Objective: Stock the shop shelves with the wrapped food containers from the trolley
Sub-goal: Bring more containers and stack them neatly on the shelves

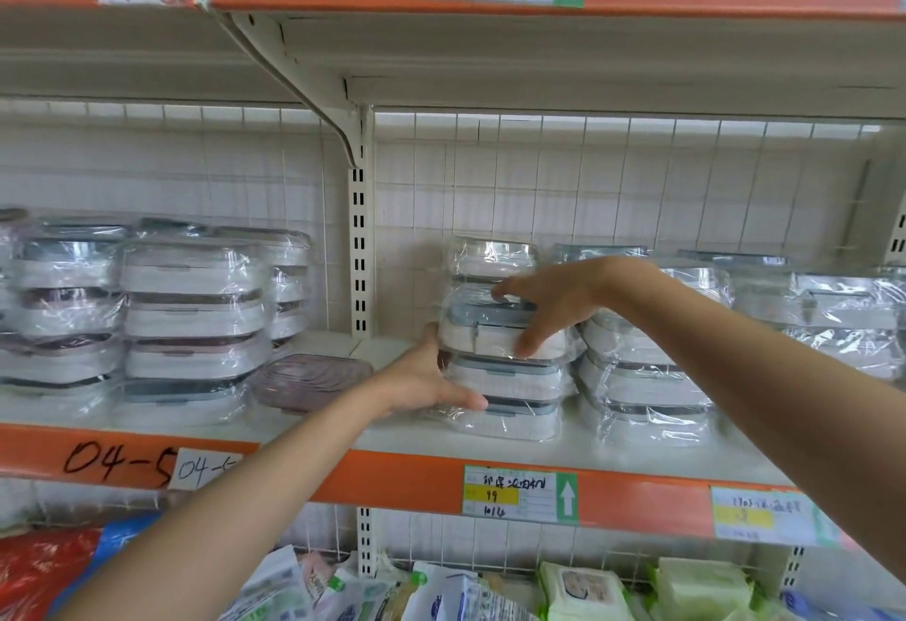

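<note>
1. Nearest the camera, your two forearms are reaching up and forward over the lower shelf, where packets of wipes (583, 591) are lying, towards the middle shelf (392, 439).
2. Your left hand (421, 380) is lying with fingers straight against the left side of a stack of wrapped food containers (505, 404), thumb pointing along the front of the lower ones; it is bracing the stack, not curling round anything.
3. Your right hand (554, 301) is coming in from the right and gripping the blue-lidded container (485, 331) third from the bottom, thumb on the front wall, fingers curled over the lid.
4. That container is sitting slightly proud of the two beneath it, and a smaller wrapped one (490, 257) is standing behind or above it; which of the two I cannot tell.
5. More wrapped stacks are standing just beside on the right (642, 375) and well apart on the left (191, 316), with a pinkish lid (309, 380) lying flat between. The trolley is out of view.
6. Judging by this, you are seating a container on its stack. The next move calls for squaring it over those below, then easing both hands away without dragging the slippery film.
</note>
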Available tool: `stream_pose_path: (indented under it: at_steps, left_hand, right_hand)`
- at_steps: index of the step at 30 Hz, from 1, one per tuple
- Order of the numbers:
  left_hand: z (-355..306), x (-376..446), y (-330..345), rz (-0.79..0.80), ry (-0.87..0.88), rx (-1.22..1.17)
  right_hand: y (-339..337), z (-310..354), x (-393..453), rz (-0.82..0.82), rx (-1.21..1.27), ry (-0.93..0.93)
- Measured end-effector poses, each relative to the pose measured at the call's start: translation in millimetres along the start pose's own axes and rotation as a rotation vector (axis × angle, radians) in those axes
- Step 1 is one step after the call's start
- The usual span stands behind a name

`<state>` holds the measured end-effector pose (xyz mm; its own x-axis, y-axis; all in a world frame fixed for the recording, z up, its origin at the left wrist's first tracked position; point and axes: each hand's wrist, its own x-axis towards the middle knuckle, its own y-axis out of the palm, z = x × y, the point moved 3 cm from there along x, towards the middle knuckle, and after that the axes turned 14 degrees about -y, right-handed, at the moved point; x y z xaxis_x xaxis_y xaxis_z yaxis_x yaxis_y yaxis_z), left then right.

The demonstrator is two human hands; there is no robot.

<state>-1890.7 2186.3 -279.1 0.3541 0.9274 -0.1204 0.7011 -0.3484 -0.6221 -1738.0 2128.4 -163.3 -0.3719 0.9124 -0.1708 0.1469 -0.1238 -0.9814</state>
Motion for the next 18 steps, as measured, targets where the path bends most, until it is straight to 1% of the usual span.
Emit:
stream_pose_path:
  at_steps: [3,5,7,10,11,12,15,16,18]
  left_hand:
    - [3.5,-4.7,-8.4,-0.057,-0.001,0.013]
    - [5.8,-8.4,-16.8,-0.046,-0.018,0.023]
    - [7.1,-12.0,-26.6,0.029,-0.035,0.051]
    - [0.2,-19.4,-43.1,0.178,-0.058,0.009]
    - [-5.5,-21.5,-49.4,0.197,-0.052,-0.012]
    - [-11.0,-20.7,-56.7,0.177,-0.046,-0.027]
    - [-26.9,-10.4,-77.2,0.004,-0.004,-0.137]
    - [-31.7,-5.2,-81.0,-0.053,0.009,-0.187]
    - [-41.2,7.0,-82.7,-0.149,0.026,-0.247]
  right_hand:
    - [-0.4,5.7,4.2,-0.014,0.012,-0.022]
    - [-2.0,11.5,8.7,-0.022,0.016,-0.041]
    - [-5.6,14.4,12.7,-0.001,0.018,-0.050]
    - [-10.1,13.2,12.3,0.044,0.003,-0.031]
    - [-10.6,11.8,11.9,0.054,-0.009,-0.026]
    - [-10.7,11.0,10.5,0.065,-0.017,-0.028]
    - [-15.9,8.1,6.2,0.057,-0.001,-0.041]
    - [-20.7,5.3,7.2,0.016,-0.001,-0.039]
    - [-33.0,-6.4,15.4,-0.122,-0.027,-0.003]
